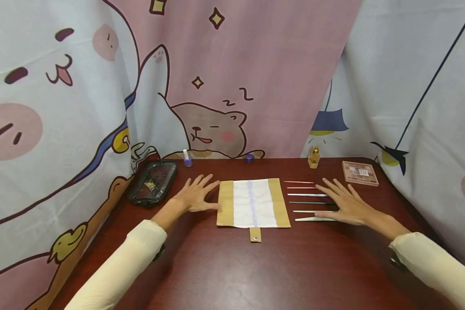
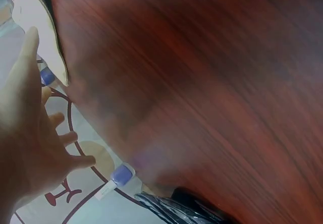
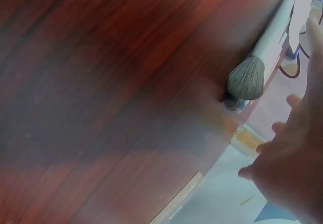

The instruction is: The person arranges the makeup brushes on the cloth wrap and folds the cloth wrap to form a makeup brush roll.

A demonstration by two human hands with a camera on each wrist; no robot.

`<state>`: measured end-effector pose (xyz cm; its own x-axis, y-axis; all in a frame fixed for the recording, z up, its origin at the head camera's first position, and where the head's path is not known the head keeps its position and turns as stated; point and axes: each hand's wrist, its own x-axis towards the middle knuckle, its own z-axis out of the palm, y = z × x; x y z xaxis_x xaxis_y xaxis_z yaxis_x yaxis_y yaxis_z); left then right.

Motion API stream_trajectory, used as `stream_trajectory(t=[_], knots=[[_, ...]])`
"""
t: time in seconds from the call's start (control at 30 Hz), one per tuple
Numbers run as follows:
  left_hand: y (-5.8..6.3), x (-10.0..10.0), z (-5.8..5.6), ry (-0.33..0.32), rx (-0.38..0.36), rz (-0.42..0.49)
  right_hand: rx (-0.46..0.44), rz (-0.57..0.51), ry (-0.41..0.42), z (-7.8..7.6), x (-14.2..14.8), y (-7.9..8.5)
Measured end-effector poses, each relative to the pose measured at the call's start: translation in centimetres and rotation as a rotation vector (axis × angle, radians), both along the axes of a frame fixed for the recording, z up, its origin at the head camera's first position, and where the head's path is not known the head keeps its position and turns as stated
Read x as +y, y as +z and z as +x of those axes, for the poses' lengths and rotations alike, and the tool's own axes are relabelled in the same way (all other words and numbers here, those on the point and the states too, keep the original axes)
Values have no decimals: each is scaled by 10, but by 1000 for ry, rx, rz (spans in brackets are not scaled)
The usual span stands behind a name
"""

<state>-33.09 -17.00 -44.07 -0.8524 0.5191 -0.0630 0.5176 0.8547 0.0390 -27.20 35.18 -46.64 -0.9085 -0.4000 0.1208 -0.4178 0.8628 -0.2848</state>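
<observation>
The left hand point(image 1: 196, 196) and right hand point(image 1: 346, 206) spread wide and hold nothing, with the cloth case point(image 1: 253, 203) between them and brushes point(image 1: 310, 202) just by the right one, so this looks like getting ready, and the next move probably needs a gentle pinch.

Head view high; wrist views close

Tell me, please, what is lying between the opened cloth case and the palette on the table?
In the head view, a row of brushes lies between the cloth case and the palette; the spread right hand hides some of their ends.
</observation>
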Motion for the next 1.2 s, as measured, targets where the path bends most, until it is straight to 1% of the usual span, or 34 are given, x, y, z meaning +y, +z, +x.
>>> stream_trajectory(t=[0.13, 0.33, 0.57, 0.7, 0.83, 0.97, 1.1, 1.2], knots=[[-2, 3, 0, -9, -54, -10, -37, -64, 36, 4, 5, 0], [-5, 5, -1, -31, -95, -3, -43, -154, 94, 9, 15, -1], [-6, 9, 0, -52, -134, -6, -37, -194, 134, 11, 25, -4], [-7, 11, 0, -45, -150, -18, 7, -173, 146, 14, 28, -5], [-8, 13, 1, -38, -165, -20, 89, -125, 151, 17, 31, -6], [-10, 11, 1, -40, -172, -20, 166, -110, 179, 18, 33, -6], [-11, 10, 1, -42, -180, 4, 201, -133, 211, 18, 32, -6], [-12, 9, 1, -48, -189, 31, 206, -142, 228, 17, 31, -5]])
